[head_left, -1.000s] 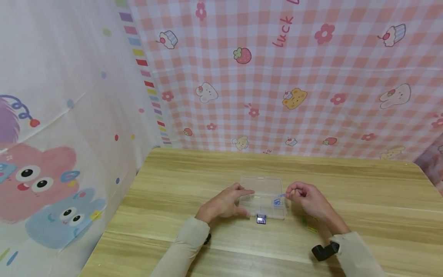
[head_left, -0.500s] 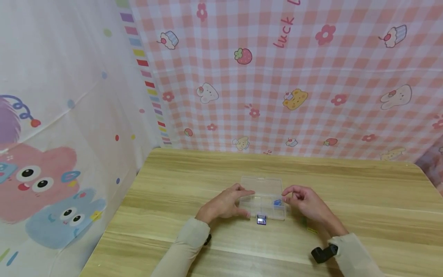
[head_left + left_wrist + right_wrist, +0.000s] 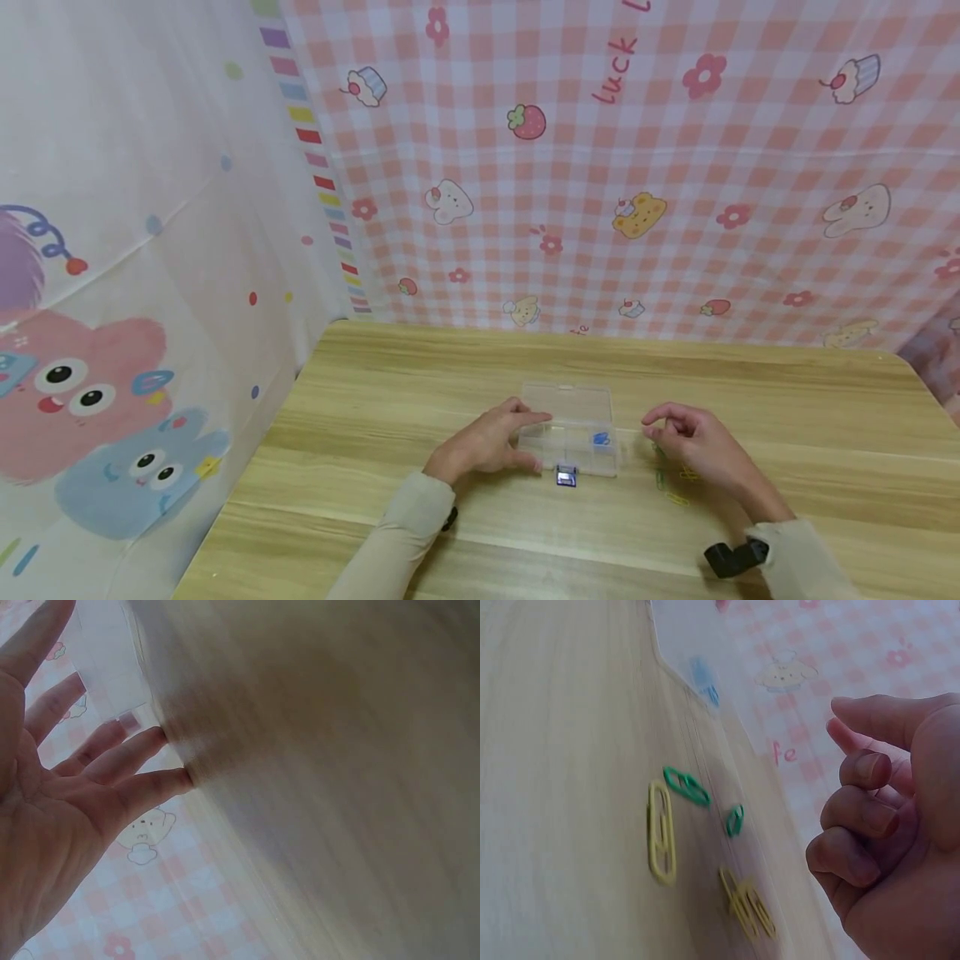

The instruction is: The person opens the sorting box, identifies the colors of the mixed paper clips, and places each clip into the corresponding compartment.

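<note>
A clear plastic compartment box (image 3: pixel 577 450) lies on the table with its lid (image 3: pixel 566 402) raised at the back. Blue paper clips (image 3: pixel 602 438) sit in a right-hand compartment. My left hand (image 3: pixel 491 437) rests at the box's left side, thumb by the front edge and index finger near the hinge; its fingers look extended in the left wrist view. My right hand (image 3: pixel 693 437) hovers right of the box, thumb and index finger extended, the others curled, nothing visible between them. Below it lie green paper clips (image 3: pixel 686 786) and yellow paper clips (image 3: pixel 661 832).
A small dark-blue piece with a pale face (image 3: pixel 566 476) stands at the box's front edge. The wooden table (image 3: pixel 420 358) reaches back to a pink checked cloth (image 3: pixel 480 167). White printed cloth (image 3: pixel 187 250) hangs on the left.
My right hand has let a blue paper clip go at the right compartment and moved right, away from the box. The left hand has stayed in place.
</note>
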{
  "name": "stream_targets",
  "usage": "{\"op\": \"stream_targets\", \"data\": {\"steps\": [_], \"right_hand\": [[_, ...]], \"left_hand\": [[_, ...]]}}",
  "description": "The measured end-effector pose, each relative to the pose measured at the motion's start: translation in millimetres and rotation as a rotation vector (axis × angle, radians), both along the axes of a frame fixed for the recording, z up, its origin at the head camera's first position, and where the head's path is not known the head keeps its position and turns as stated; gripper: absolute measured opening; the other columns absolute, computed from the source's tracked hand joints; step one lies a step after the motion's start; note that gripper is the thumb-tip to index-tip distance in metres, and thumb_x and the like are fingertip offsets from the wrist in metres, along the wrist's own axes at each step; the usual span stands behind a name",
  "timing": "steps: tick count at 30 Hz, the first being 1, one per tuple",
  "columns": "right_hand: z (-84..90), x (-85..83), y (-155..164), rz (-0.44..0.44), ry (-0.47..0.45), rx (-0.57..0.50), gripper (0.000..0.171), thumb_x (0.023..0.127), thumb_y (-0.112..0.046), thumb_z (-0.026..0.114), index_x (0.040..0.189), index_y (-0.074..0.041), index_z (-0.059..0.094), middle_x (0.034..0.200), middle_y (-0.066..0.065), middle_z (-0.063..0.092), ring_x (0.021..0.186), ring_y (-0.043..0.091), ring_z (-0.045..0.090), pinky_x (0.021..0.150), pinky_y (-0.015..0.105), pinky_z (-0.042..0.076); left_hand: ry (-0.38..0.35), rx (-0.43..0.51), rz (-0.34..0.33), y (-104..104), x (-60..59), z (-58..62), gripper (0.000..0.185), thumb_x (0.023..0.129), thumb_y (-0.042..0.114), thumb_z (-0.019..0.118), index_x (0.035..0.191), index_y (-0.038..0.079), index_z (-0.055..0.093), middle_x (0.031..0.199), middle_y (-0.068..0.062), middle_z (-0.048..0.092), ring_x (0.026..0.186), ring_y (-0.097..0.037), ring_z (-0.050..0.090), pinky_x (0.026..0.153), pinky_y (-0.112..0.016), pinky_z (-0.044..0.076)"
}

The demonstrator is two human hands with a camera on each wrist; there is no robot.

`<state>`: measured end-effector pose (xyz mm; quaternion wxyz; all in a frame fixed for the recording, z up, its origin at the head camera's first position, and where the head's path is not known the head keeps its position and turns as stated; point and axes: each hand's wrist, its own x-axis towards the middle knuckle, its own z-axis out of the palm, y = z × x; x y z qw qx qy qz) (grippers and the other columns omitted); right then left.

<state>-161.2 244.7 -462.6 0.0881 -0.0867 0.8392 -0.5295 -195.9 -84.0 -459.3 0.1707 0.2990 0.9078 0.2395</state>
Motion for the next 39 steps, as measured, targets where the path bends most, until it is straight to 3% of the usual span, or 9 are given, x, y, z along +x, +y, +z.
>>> {"op": "stream_targets", "data": {"steps": [17,26,32,39], "right_hand": [[-6.5,10.7,42,-0.073,0.049,0.126,0.025,0.099,-0.023,0.062,0.111,-0.001,0.066,0.069,-0.001,0.05,0.059,0.007,0.044,0.051,0.027,0.039],[-19.2,9.5,61,-0.099,0.078,0.216,0.019,0.101,-0.014,0.054,0.108,-0.002,0.068,0.091,0.005,0.069,0.072,0.005,0.05,0.064,0.023,0.041],[-27.4,9.4,66,-0.043,0.079,0.143,0.018,0.099,-0.005,0.052,0.11,0.002,0.065,0.098,0.007,0.072,0.081,0.002,0.061,0.07,0.019,0.048],[-34.1,11.1,72,-0.021,0.065,0.067,0.022,0.099,-0.011,0.059,0.113,0.006,0.063,0.089,0.002,0.071,0.07,0.005,0.053,0.065,0.02,0.045]], "left_hand": [[-0.014,-0.001,0.011,0,0.4,1.9,0.073,0.084,0.041,0.078,0.148,0.027,0.047,0.136,-0.002,0.048,0.108,-0.012,0.051,0.095,-0.03,0.047],[-0.004,-0.004,0.012,1,0.0,0.9,0.073,0.084,0.041,0.078,0.148,0.027,0.048,0.135,0.0,0.049,0.113,-0.012,0.051,0.097,-0.029,0.046],[-0.012,0.0,0.019,1,0.6,0.3,0.072,0.083,0.041,0.078,0.148,0.028,0.048,0.135,0.001,0.049,0.114,-0.012,0.051,0.098,-0.03,0.046],[-0.006,-0.009,0.014,1,0.3,0.0,0.073,0.083,0.042,0.078,0.148,0.028,0.048,0.136,0.001,0.048,0.111,-0.011,0.051,0.096,-0.029,0.046]]}}
